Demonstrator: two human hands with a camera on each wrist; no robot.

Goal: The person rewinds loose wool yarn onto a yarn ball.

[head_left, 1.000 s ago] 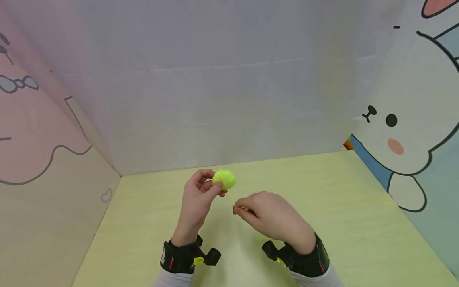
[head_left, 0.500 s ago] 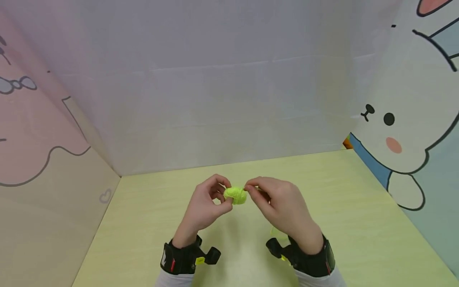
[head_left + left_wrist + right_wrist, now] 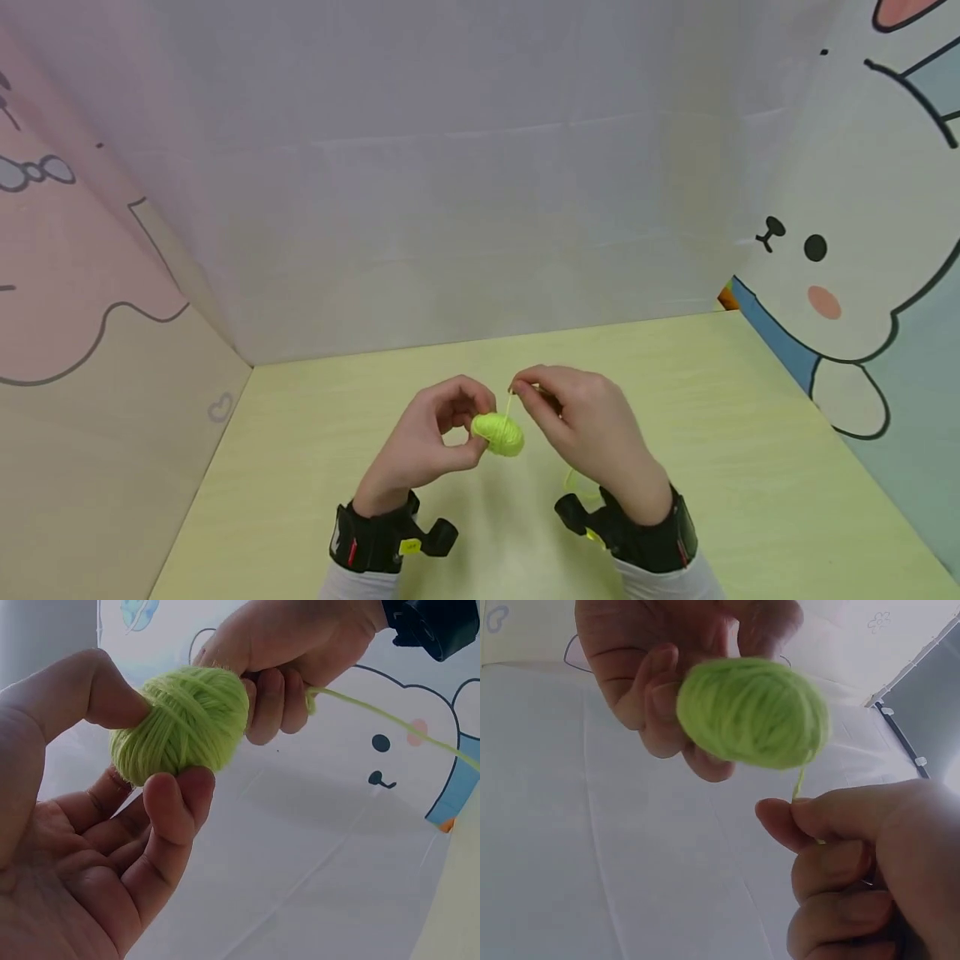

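Note:
A small bright yellow-green ball of yarn is held above the table by my left hand, whose thumb and fingertips pinch one end of it. In the left wrist view the wound strands of the yarn ball show clearly. My right hand is just to the right and a little higher. Its thumb and forefinger pinch the yarn strand, which runs taut and short from the ball. The loose tail of yarn leaves the right hand's curled fingers and hangs down near the right wrist.
Beneath both hands lies a pale yellow table. A white sheet closes off the back. Printed cartoon panels stand at the left and right. Each wrist wears a black strap with a camera.
The yarn ball has come down and slightly right, tilting in the left hand. My right hand has risen from below the ball to above its right end, carrying the strand round it.

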